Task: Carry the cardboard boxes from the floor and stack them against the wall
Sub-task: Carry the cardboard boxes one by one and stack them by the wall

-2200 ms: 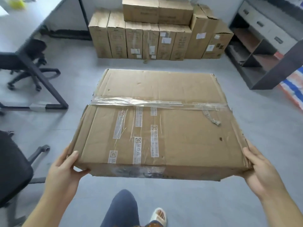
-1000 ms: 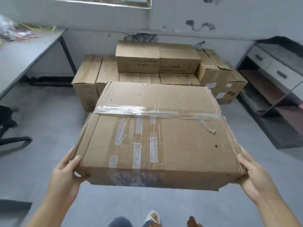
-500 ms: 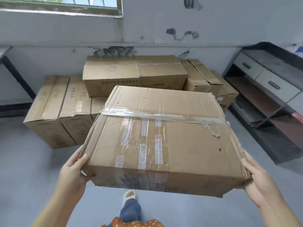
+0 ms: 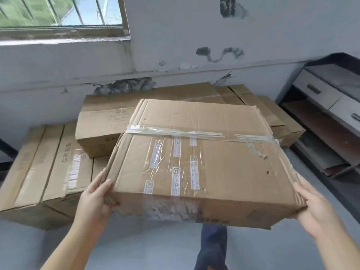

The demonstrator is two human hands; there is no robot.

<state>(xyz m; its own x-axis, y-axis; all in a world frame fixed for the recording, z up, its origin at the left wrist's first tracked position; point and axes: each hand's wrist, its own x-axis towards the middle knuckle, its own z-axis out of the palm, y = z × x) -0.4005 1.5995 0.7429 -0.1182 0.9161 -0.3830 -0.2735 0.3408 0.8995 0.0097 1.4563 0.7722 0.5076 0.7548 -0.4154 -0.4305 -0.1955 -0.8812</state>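
A: Two surfaces biggest here: scuffed grey wall point(image 4: 194, 32) with a barred window point(image 4: 58, 14) at upper left, grey floor point(image 4: 136, 248) below.

B: Next in size?

A: Stacked boxes point(image 4: 44, 172) lined along the wall's foot, tall ones upright at left, a long flat one point(image 4: 109, 117) lying across their tops, more at right point(image 4: 272, 114). Then a dark shelving unit point(image 4: 321, 117) with pale drawers, just right of the stack.

B: And the carried box point(image 4: 204, 162)?

A: Held in the air in front of the stack, overlapping it in view, taped across the top, printed strips near the front edge, near corners crumpled.

B: Hands?

A: Left hand point(image 4: 93, 203) grasping the near left corner, thumb on top. Right hand point(image 4: 317, 209) gripping the near right corner, fingers along the side. Smallest: a trousered leg point(image 4: 212, 248) below the box.
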